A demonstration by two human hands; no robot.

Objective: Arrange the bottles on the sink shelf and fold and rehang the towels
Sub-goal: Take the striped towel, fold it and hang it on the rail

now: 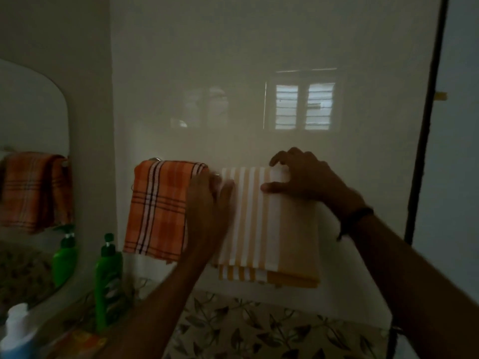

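The right hand (298, 177) sits at the top right corner of the yellow-and-white striped cotton towel (272, 229). Its fingers curl over the fold at the top and its thumb presses on the front face, so it is clamped on that towel. The left hand (207, 200) lies against the same towel's left edge with its fingers pointing up. Blur hides whether it pinches the edge or only presses on it, so I cannot tell its grip.

The striped towel hangs folded against the pale wall, its long axis up and down. A darker yellow back layer shows below the front layer at the bottom. Just beside it, on the far side of the left hand, hangs the orange plaid cotton towel (158, 208). An end of the metal towel rail (155, 159) shows above it.

Any squaring of the striped towel would likely run sideways along the rail, and both hands already bracket it, left edge and right corner.

Down at the lower left, well apart from the towels, stand a green plastic pump bottle (107, 275) and a white-capped blue bottle (18, 332) beside the curved wall mirror (33, 112). The left hand is the nearer one to them.
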